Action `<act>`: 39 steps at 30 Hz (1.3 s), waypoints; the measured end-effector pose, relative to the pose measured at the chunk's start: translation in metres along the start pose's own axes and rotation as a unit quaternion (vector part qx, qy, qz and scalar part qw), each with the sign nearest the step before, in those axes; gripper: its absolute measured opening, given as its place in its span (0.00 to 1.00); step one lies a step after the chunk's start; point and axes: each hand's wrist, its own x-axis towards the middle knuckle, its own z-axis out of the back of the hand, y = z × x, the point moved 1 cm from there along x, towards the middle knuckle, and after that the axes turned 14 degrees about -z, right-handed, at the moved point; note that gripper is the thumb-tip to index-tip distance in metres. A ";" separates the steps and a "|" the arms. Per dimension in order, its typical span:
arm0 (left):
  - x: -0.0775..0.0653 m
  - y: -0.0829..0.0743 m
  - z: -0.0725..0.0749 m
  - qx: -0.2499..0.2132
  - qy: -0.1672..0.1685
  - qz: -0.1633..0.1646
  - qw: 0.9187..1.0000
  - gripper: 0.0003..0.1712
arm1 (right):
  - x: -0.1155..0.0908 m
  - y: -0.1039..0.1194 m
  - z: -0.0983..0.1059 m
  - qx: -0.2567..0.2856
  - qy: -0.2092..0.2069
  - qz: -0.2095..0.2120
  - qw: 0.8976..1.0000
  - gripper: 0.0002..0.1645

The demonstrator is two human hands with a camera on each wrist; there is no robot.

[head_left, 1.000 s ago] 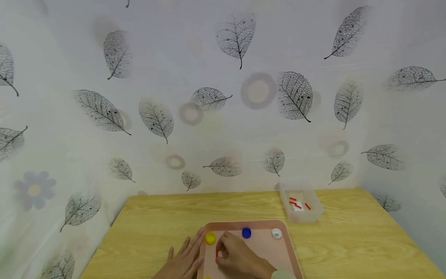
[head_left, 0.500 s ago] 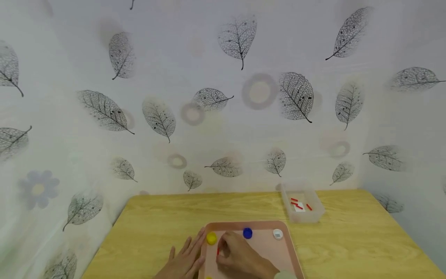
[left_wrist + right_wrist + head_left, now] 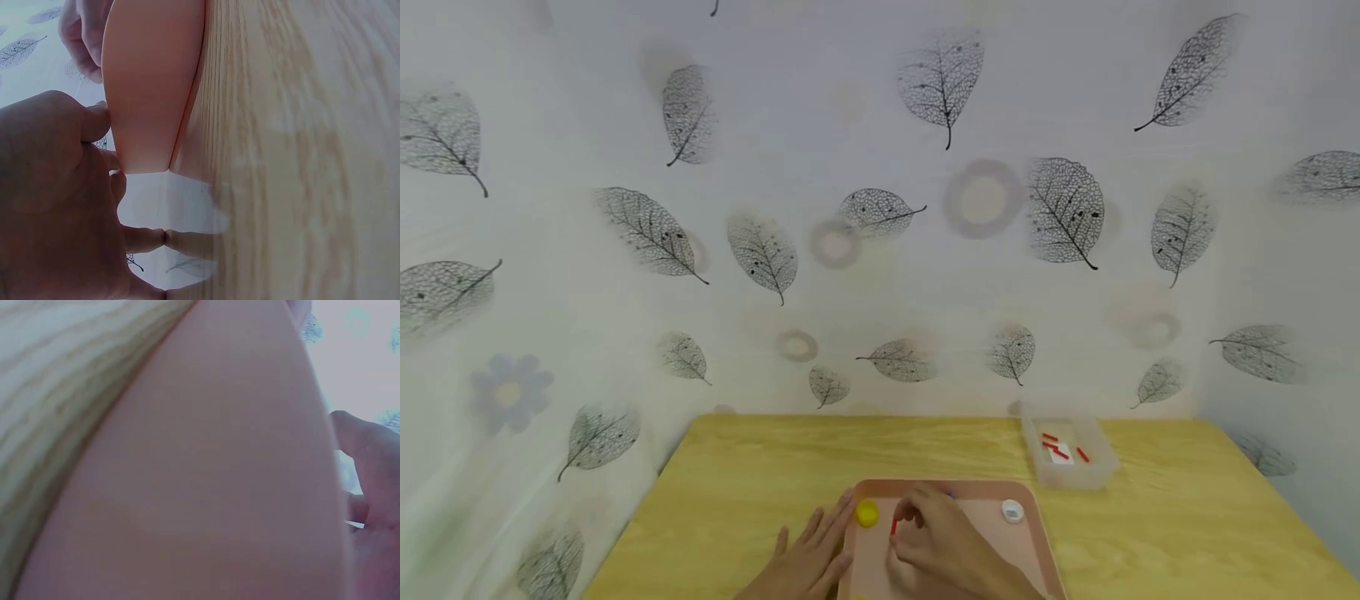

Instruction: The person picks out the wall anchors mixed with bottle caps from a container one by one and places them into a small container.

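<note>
Over the left part of a pink tray [image 3: 1049, 557], my right hand [image 3: 946, 537] pinches a short red stick [image 3: 893, 527] between thumb and fingertips. My left hand [image 3: 805, 557] lies with its fingers extended against the tray's left side; the left wrist view shows its thumb at the tray's rim [image 3: 153, 87]. In the tray's far left corner sits a yellow bottle cap [image 3: 867, 512], and a white cap [image 3: 1012, 511] is in the far right corner. Only a sliver of a blue cap [image 3: 950, 496] shows behind my right hand. The tray wall hides the stick from the right wrist view.
A clear plastic box [image 3: 1075, 475] with several red sticks [image 3: 1082, 454] and a white paper square stands beyond the tray, at the right. The wooden table [image 3: 760, 458] ends at a leaf-patterned curtain. Another yellow thing [image 3: 859, 597] barely shows at the bottom edge.
My right hand has moved slightly right and away from the yellow cap with the red stick, covering most of the blue cap. The left hand stays at the tray's side. The head view has shifted.
</note>
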 end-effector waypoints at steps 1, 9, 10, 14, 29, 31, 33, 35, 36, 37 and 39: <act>0.001 -0.001 0.000 0.000 0.000 0.000 1.000 0.34 | -0.001 0.000 0.003 -0.004 -0.011 0.005 1.000 0.08; -0.001 -0.001 -0.001 0.010 0.005 0.007 1.000 0.34 | -0.013 0.000 0.022 -0.019 -0.073 0.038 0.996 0.10; -0.001 0.000 -0.001 0.011 0.006 0.009 1.000 0.34 | -0.014 0.001 0.025 -0.015 -0.080 0.041 0.996 0.10; -0.002 0.003 -0.001 0.016 0.010 0.000 1.000 0.34 | -0.022 0.000 0.039 0.006 -0.105 0.047 0.993 0.12; 0.001 -0.001 0.005 0.029 -0.001 -0.009 1.000 0.34 | -0.024 -0.019 0.094 -0.021 -0.210 0.090 0.973 0.19; 0.000 -0.002 0.003 0.021 0.005 0.002 1.000 0.34 | -0.026 -0.024 0.100 -0.025 -0.219 0.065 0.973 0.19; 0.000 -0.003 0.002 0.021 0.004 0.006 1.000 0.34 | -0.028 -0.028 0.106 -0.028 -0.223 0.035 0.974 0.18; 0.000 -0.004 0.000 0.023 -0.002 0.005 1.000 0.34 | -0.028 -0.032 0.111 -0.035 -0.229 0.013 0.973 0.16; 0.000 -0.005 -0.001 0.026 -0.005 0.003 1.000 0.34 | -0.028 -0.034 0.113 -0.039 -0.231 0.009 0.972 0.16; 0.000 -0.005 -0.002 0.027 -0.008 0.001 1.000 0.34 | -0.028 -0.035 0.115 -0.042 -0.235 0.011 0.971 0.16; 0.000 -0.005 -0.002 0.030 -0.015 -0.002 0.999 0.34 | -0.026 -0.039 0.120 -0.052 -0.252 0.031 0.966 0.16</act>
